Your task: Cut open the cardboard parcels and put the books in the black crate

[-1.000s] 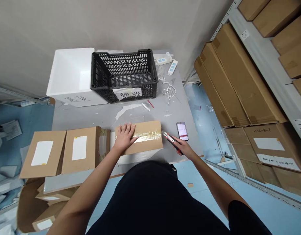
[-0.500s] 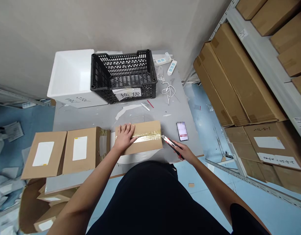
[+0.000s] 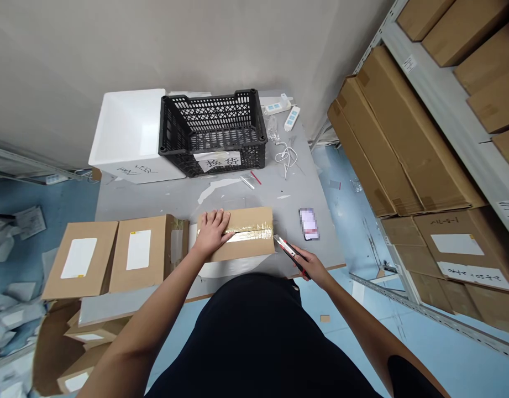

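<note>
Grey worktable (image 3: 167, 202) bore a cardboard box (image 3: 248, 249) at its front edge. My left hand (image 3: 211, 233) lay open, pressing the box. My right hand (image 3: 314, 266) clenched a utility knife (image 3: 288, 249) just beside the box. Packing tape (image 3: 254, 231) across the box showed no cut.

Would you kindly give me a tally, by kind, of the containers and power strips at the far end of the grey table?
Black plastic crate: 1
White foam box: 1
Power strips: 2
Total: 4
</note>
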### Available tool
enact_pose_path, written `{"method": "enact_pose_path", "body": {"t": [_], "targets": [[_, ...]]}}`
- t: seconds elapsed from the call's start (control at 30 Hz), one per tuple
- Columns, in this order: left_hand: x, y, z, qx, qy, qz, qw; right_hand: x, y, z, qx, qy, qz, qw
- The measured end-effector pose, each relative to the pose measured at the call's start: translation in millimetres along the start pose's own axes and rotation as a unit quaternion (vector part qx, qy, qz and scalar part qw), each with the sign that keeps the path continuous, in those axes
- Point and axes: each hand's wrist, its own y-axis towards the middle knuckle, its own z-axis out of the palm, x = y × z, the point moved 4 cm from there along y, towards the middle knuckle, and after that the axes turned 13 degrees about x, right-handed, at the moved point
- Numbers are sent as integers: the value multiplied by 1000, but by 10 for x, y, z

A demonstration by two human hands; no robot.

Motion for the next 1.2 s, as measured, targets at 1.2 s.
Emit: {"method": "enact_pose_path", "body": {"t": [1.2], "targets": [[-119, -474, -194, -2, -236, -182, 955, 1510, 1689, 298, -60, 128, -189, 972]]}}
